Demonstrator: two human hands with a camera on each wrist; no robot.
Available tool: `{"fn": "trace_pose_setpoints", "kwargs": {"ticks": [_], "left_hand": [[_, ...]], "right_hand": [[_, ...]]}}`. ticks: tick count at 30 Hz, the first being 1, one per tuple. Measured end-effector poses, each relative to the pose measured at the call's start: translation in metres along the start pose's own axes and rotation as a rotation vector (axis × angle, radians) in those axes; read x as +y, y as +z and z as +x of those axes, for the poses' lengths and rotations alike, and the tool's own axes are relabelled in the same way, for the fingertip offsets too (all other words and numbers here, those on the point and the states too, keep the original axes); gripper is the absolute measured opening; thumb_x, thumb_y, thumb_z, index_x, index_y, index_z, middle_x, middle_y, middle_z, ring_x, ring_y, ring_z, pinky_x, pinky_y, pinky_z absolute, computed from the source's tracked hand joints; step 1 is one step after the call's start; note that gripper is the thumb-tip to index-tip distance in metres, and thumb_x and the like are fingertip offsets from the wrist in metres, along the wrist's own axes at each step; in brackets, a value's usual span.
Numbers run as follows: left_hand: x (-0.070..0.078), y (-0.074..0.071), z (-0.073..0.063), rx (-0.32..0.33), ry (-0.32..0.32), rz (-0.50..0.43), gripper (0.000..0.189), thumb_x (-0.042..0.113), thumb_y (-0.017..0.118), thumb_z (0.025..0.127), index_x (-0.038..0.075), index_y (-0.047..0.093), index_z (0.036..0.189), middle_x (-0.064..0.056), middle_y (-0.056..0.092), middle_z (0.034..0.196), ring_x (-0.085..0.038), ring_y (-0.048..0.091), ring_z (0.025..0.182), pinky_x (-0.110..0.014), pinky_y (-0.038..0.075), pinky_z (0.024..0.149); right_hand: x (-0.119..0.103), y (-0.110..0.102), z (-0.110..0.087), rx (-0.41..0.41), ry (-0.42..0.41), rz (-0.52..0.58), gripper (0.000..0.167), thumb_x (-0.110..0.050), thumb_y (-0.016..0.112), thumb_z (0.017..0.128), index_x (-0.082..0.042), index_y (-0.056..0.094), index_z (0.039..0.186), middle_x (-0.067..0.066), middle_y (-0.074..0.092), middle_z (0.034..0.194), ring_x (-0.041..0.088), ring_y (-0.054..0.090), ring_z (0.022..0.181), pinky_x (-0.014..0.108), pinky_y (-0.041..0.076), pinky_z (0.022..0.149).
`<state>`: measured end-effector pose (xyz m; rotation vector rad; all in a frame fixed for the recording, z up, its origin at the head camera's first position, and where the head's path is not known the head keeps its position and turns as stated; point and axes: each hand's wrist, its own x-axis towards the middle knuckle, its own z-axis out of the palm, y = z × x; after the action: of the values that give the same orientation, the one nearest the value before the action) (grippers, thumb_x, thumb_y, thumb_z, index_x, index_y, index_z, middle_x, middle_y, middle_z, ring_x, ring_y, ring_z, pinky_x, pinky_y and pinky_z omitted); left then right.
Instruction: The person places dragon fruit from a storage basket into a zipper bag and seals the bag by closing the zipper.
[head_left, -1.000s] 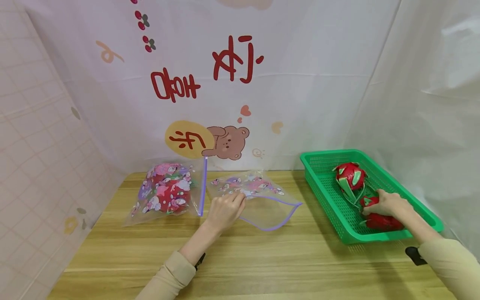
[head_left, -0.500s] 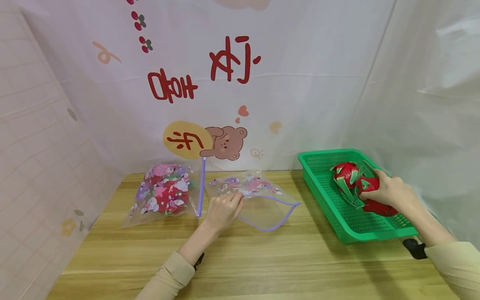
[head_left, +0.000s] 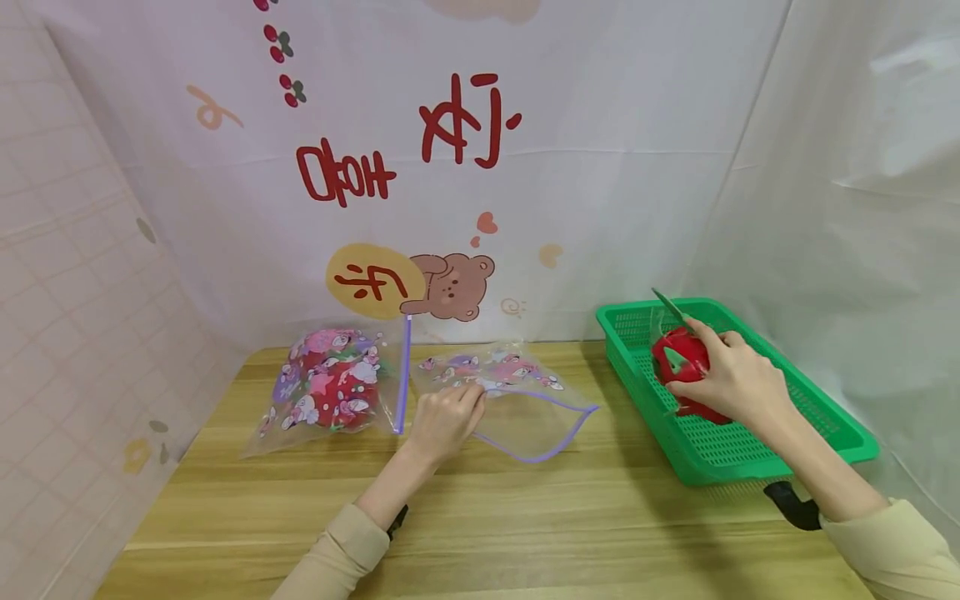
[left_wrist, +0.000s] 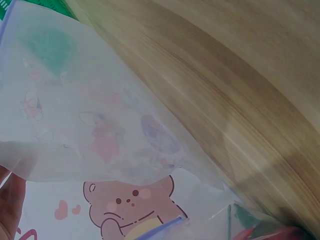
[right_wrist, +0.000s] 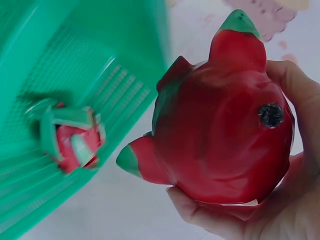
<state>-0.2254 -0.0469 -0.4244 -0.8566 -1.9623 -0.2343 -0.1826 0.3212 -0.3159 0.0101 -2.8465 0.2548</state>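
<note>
My right hand (head_left: 738, 375) grips a red dragon fruit (head_left: 684, 358) with green-tipped scales, held up over the left side of the green basket (head_left: 817, 392). In the right wrist view, thumb and fingers wrap the dragon fruit (right_wrist: 220, 125), its dark stem end showing. My left hand (head_left: 447, 419) pinches the purple-edged rim of a clear zip bag (head_left: 536, 425) printed with pink and purple figures. That bag lies on the table with its mouth spread wide. The left wrist view shows the bag (left_wrist: 100, 115) raised across it, beside the fingers (left_wrist: 12, 205).
Another dragon fruit (right_wrist: 75, 140) sits in the basket, mostly hidden behind the held one in the head view. A second zip bag (head_left: 330, 379) with red fruit inside stands at the left of the wooden table (head_left: 480, 525). A printed white backdrop (head_left: 600, 208) rises behind.
My right hand has lifted the dragon fruit from the basket's near right part and carried it leftward over the basket. The left hand stays at the bag's rim.
</note>
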Motion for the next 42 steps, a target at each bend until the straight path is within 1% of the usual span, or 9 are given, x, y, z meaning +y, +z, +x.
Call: {"fn": "trace_pose_setpoints", "kwargs": {"ticks": [6,11,14,19,24,29,35,38,42], "left_hand": [[-0.002,0.0,0.001,0.007,-0.005,-0.002,0.005,0.008,0.069,0.078,0.008,0.065,0.077,0.003,0.065,0.06,-0.003,0.042,0.039,-0.008,0.019,0.038],[-0.003,0.001,0.001,0.01,-0.012,0.0,0.005,0.008,0.069,0.078,0.009,0.064,0.077,0.003,0.065,0.059,-0.003,0.04,0.039,-0.008,0.018,0.038],[-0.004,0.001,0.001,0.014,-0.016,-0.005,0.005,0.008,0.069,0.078,0.008,0.064,0.076,0.003,0.064,0.058,-0.003,0.04,0.039,-0.008,0.018,0.038],[-0.006,0.001,0.001,0.016,-0.023,-0.003,0.004,0.007,0.069,0.078,0.008,0.065,0.077,0.003,0.063,0.056,-0.003,0.038,0.039,-0.008,0.019,0.038],[-0.008,0.0,0.003,0.026,-0.036,0.009,0.004,0.007,0.069,0.078,0.008,0.065,0.077,0.003,0.061,0.054,-0.003,0.039,0.039,-0.009,0.02,0.037],[-0.011,-0.001,0.006,0.031,-0.051,0.019,0.004,0.007,0.069,0.079,0.007,0.065,0.077,0.002,0.062,0.055,-0.004,0.045,0.039,-0.01,0.024,0.036],[-0.012,-0.003,0.009,0.044,-0.077,0.019,0.005,0.007,0.068,0.08,0.007,0.065,0.076,0.001,0.065,0.058,-0.006,0.049,0.04,-0.011,0.027,0.036],[-0.013,-0.004,0.01,0.054,-0.088,0.02,0.004,0.007,0.068,0.08,0.008,0.066,0.076,0.001,0.066,0.059,-0.006,0.05,0.041,-0.012,0.028,0.036],[-0.012,-0.004,0.011,0.064,-0.09,0.018,0.004,0.007,0.068,0.08,0.008,0.066,0.077,0.001,0.065,0.058,-0.006,0.049,0.04,-0.011,0.025,0.036]], "right_hand": [[-0.031,0.003,-0.016,0.047,-0.1,0.019,0.092,-0.039,0.078,0.068,-0.023,0.033,0.146,0.026,0.049,0.123,0.04,0.061,0.08,0.04,0.047,0.046],[-0.049,0.01,-0.028,0.084,-0.203,0.038,0.09,-0.038,0.082,0.065,-0.026,0.039,0.143,0.022,0.053,0.125,0.036,0.064,0.079,0.042,0.051,0.049],[-0.056,0.016,-0.034,0.116,-0.271,0.059,0.088,-0.038,0.084,0.062,-0.026,0.043,0.139,0.016,0.056,0.123,0.029,0.065,0.078,0.039,0.052,0.05],[-0.064,0.023,-0.043,0.166,-0.405,0.069,0.089,-0.039,0.086,0.057,-0.027,0.047,0.136,0.007,0.059,0.116,0.021,0.064,0.083,0.031,0.051,0.05],[-0.072,0.024,-0.053,0.184,-0.498,0.066,0.088,-0.042,0.085,0.054,-0.027,0.051,0.134,0.002,0.058,0.12,0.016,0.062,0.089,0.026,0.05,0.053],[-0.08,0.028,-0.063,0.172,-0.554,0.08,0.087,-0.041,0.084,0.051,-0.03,0.053,0.131,-0.001,0.058,0.124,0.013,0.061,0.093,0.023,0.049,0.055],[-0.087,0.039,-0.07,0.165,-0.621,0.081,0.091,-0.04,0.087,0.047,-0.03,0.053,0.131,0.0,0.06,0.121,0.015,0.061,0.096,0.021,0.051,0.055],[-0.089,0.044,-0.072,0.147,-0.632,0.083,0.091,-0.039,0.087,0.048,-0.031,0.052,0.131,0.0,0.06,0.121,0.015,0.061,0.096,0.02,0.049,0.054],[-0.092,0.051,-0.072,0.13,-0.622,0.082,0.09,-0.04,0.085,0.048,-0.031,0.052,0.131,-0.003,0.06,0.12,0.014,0.061,0.094,0.019,0.048,0.054]]}}
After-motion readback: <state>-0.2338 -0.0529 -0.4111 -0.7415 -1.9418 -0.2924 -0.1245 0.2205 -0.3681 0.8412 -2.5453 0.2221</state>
